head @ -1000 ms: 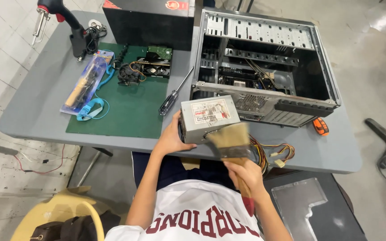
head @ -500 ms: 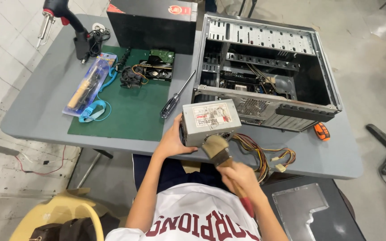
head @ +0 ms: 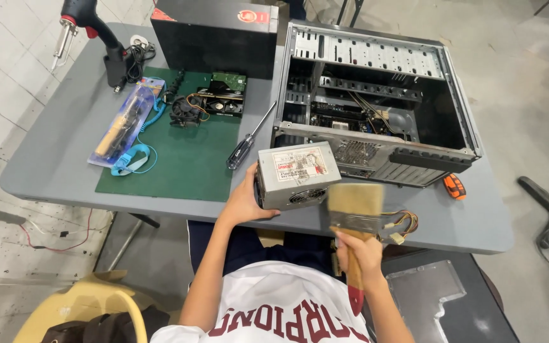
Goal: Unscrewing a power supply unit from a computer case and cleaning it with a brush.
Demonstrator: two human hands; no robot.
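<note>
My left hand [head: 246, 202] grips the left end of a grey metal power supply box [head: 295, 174] and holds it just above the near edge of the grey table [head: 52, 159]. A bundle of coloured wires [head: 403, 223] trails from the box to the right. My right hand [head: 358, 249] holds a wide paintbrush [head: 354, 209] by its wooden handle, bristles up, right beside the box's right end. Behind the box an open black computer case [head: 376, 101] lies on its side.
A green mat [head: 179, 165] carries a fan and a circuit board [head: 208, 103]. A black-handled screwdriver [head: 249, 140] lies at its edge, and a packaged tool [head: 121, 126] with a blue wrist strap to the left. Black box [head: 214, 35] at the back. Orange tool [head: 454, 186] at right.
The brush has swung off the front of the power supply to its right side, bristles now upright. My left hand still holds the box in about the same place.
</note>
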